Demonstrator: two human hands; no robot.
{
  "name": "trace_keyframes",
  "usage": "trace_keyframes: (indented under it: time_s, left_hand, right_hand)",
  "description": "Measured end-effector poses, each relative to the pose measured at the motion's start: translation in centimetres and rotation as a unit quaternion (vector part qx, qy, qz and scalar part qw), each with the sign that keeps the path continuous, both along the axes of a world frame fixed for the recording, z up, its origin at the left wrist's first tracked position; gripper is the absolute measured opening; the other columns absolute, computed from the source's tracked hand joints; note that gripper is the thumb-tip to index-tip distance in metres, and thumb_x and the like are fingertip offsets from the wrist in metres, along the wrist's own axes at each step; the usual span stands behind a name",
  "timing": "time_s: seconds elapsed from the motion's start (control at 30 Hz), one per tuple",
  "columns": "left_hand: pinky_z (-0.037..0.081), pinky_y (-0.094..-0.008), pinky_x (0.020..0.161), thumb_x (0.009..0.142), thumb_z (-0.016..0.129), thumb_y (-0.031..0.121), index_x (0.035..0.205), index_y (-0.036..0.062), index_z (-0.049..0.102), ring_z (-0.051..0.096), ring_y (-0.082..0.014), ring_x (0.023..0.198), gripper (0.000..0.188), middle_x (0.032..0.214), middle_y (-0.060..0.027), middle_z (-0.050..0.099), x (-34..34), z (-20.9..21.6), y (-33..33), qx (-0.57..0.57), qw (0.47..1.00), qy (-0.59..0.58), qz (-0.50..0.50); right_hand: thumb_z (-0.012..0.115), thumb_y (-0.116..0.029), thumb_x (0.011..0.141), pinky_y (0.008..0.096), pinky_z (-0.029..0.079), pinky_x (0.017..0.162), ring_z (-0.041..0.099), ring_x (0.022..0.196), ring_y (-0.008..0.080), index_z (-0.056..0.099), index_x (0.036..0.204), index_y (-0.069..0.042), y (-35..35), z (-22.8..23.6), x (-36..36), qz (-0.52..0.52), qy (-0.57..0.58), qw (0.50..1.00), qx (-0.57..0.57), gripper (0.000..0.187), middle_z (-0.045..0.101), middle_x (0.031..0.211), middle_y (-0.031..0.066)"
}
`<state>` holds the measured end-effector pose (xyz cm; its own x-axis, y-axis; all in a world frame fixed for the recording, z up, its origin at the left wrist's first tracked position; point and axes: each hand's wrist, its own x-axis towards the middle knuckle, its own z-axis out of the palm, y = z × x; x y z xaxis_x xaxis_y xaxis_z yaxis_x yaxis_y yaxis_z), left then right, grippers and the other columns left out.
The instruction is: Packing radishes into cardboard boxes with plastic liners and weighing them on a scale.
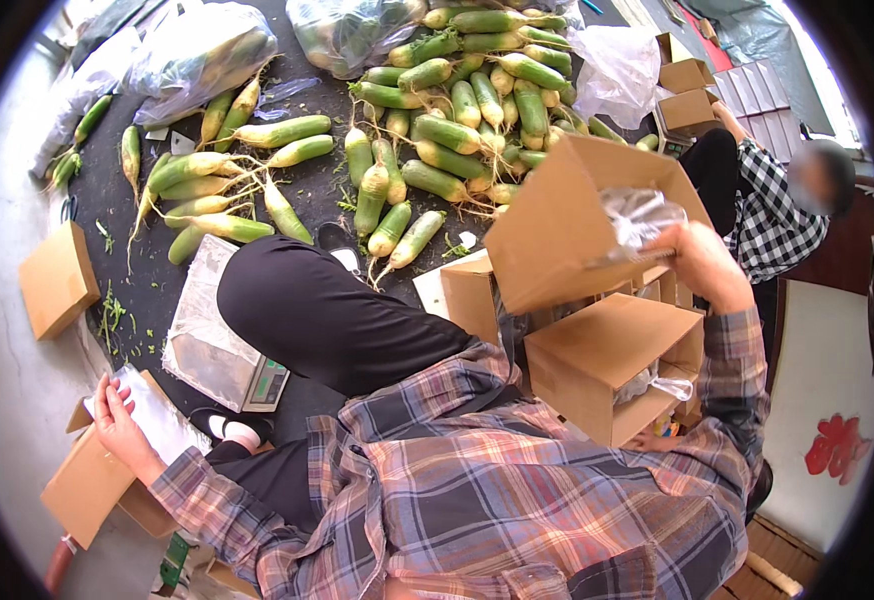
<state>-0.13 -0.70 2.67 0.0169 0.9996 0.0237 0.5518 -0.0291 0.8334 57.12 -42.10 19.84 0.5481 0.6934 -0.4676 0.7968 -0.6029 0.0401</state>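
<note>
My right hand (712, 268) grips the edge of an open cardboard box (582, 215), tilted and held up at the right. Crumpled clear plastic (640, 215) shows in its mouth. Below it, a second open cardboard box (607, 345) lies on its side, also with plastic inside. At the lower left, my left hand (120, 420) is raised with its fingers stretched out and nothing visible in them. It is beside another open cardboard box (87, 490) and a white plastic sheet (165, 415).
Green-and-white radishes (447, 130) are heaped on the dark floor mat ahead, near filled plastic bags (212, 55). A digital scale (212, 335) stands left of my knee. A closed box (60, 280) sits far left. A co-worker in checks (782, 215) sits at the right.
</note>
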Motion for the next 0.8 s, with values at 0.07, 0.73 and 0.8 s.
trace_keyframes:
  time_s: [0.07,0.73,0.8]
  left_hand:
    - [0.048,-0.0239,0.071,0.096,0.050,0.019,0.118,0.0037,0.060,0.059,-0.0102,0.083,0.028,0.103,-0.0064,0.065,-0.1,-0.3,0.2,-0.005,1.000,-0.005,-0.001]
    - [0.051,-0.0226,0.072,0.091,0.056,0.005,0.110,-0.0009,0.064,0.063,-0.0118,0.081,0.021,0.097,-0.0082,0.067,2.1,2.5,-0.9,-0.008,0.999,-0.052,0.000]
    - [0.051,-0.0236,0.072,0.090,0.058,0.006,0.105,-0.0002,0.066,0.063,-0.0116,0.082,0.018,0.095,-0.0072,0.067,2.3,3.4,-1.4,0.010,0.999,-0.043,0.001]
  right_hand:
    - [0.069,0.001,0.066,0.0378,0.052,0.071,0.064,0.080,0.0318,0.073,0.092,-0.016,-1.8,0.1,-0.8,-0.029,-0.041,0.998,-0.030,0.032,0.066,0.084,0.0152]
    - [0.078,-0.018,0.070,0.0279,0.052,0.071,0.067,0.077,0.0182,0.071,0.095,-0.005,3.3,0.0,-5.9,-0.093,0.362,0.906,-0.199,0.029,0.070,0.090,0.0099]
    - [0.078,-0.013,0.071,0.0252,0.050,0.067,0.064,0.074,0.0111,0.071,0.090,-0.002,2.6,-1.6,-4.5,0.027,0.349,0.913,-0.210,0.023,0.071,0.083,0.0064]
